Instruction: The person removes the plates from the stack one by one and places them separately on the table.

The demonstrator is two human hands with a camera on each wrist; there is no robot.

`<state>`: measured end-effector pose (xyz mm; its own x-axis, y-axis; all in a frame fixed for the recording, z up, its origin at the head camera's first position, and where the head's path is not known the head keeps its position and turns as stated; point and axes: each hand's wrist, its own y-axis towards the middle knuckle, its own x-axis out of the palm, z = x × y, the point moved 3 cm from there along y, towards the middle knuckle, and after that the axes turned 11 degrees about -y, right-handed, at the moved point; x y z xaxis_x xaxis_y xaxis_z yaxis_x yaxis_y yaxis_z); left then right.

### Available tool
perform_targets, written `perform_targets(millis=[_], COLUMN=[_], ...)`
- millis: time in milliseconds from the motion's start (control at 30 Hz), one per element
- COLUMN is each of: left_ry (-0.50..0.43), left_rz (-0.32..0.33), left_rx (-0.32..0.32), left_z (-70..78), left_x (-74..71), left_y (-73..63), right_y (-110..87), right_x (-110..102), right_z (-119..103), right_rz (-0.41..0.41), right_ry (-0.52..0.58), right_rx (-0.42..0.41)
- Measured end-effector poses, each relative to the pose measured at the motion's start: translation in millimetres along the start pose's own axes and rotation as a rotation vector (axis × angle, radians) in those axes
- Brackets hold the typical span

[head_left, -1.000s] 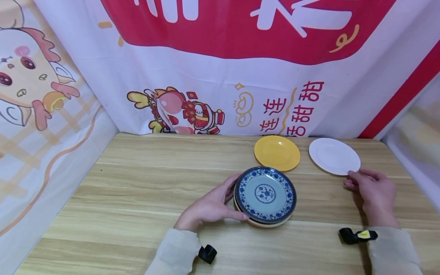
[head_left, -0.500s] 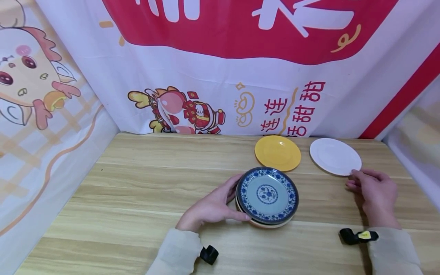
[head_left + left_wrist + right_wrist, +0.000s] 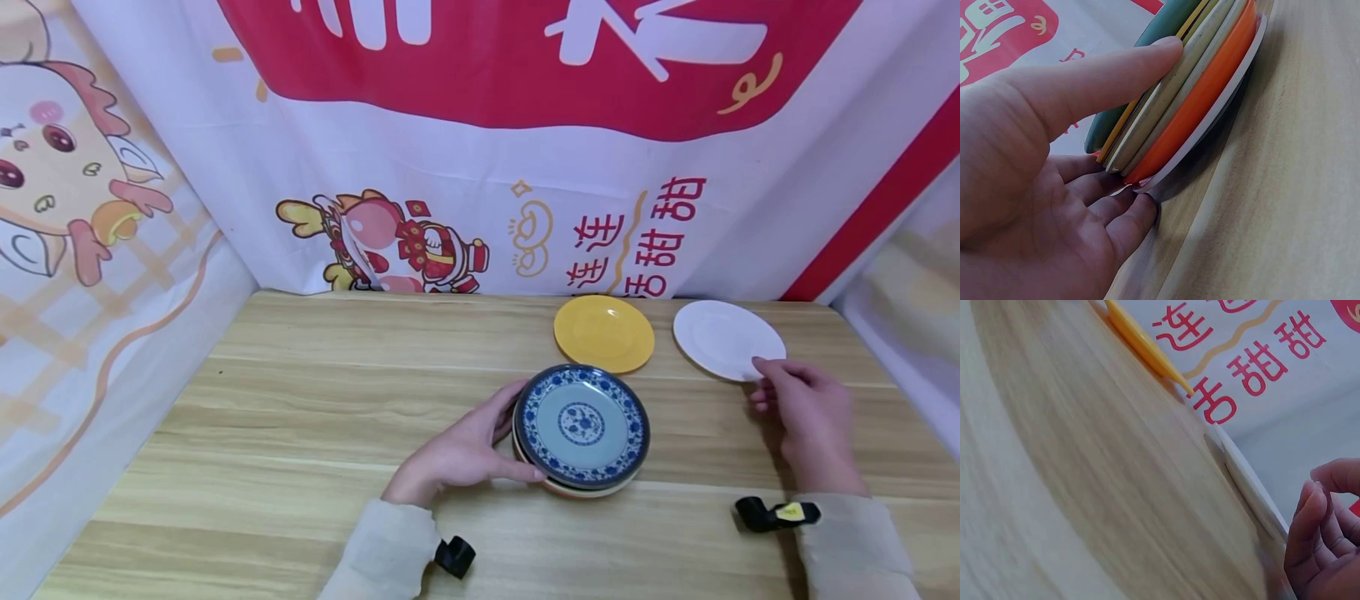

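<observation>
Left hand (image 3: pixel 468 454) clasping the stack (image 3: pixel 582 425), in from the far edge of the table (image 3: pixel 315 400), right hand (image 3: pixel 816 421) curled at the white plate (image 3: pixel 722 337) by the far-right corner, whether it's gripping I can't tell!

L hand (image 3: pixel 467 446) cupped, R hand (image 3: pixel 813 412) curled

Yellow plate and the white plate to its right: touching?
Apart. In the head view, wooden tabletop shows between the yellow plate and the white plate; the right wrist view also shows a gap.
</observation>
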<state>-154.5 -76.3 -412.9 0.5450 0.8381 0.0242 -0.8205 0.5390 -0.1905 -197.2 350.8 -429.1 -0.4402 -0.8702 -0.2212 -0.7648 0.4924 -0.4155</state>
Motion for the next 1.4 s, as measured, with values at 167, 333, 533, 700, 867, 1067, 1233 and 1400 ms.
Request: perform_targets(millis=[167, 333, 533, 700, 867, 1067, 1233, 1400], left_ry=[0.002, 0.008, 0.009, 0.012, 0.014, 0.007, 0.011, 0.009], left_rz=[0.0, -0.002, 0.005, 0.006, 0.009, 0.007, 0.011, 0.01], left_rx=[0.001, -0.001, -0.017, -0.013, -0.014, -0.015, -0.02, -0.02], left_z=[-0.7, -1.4, -2.2, -1.3, -0.4, -0.3, -0.5, -0.1], left_x=[-0.1, 0.3, 0.4, 0.1, -0.2, -0.2, -0.6, -0.6], left_y=[-0.2, 0.2, 0.1, 0.8, 0.5, -0.1, -0.9, -1.0], right_y=[-6.3, -11.8, -24.3, -31.6, -38.3, -47.0, -51.2, -53.1], right_x=[10, 24, 42, 58, 73, 84, 88, 88], right_z=[-3, -3, -8, -8, -4, 1, 2, 2], right_rz=[-0.103, -0.233, -0.405, -0.526, -0.567, -0.645, -0.696, -0.721], right_ry=[-0.052, -0.113, -0.252, -0.308, -0.389, -0.432, -0.43, -0.452], right_rx=[-0.032, -0.114, -0.21, -0.288, -0.345, -0.39, -0.428, -0.441])
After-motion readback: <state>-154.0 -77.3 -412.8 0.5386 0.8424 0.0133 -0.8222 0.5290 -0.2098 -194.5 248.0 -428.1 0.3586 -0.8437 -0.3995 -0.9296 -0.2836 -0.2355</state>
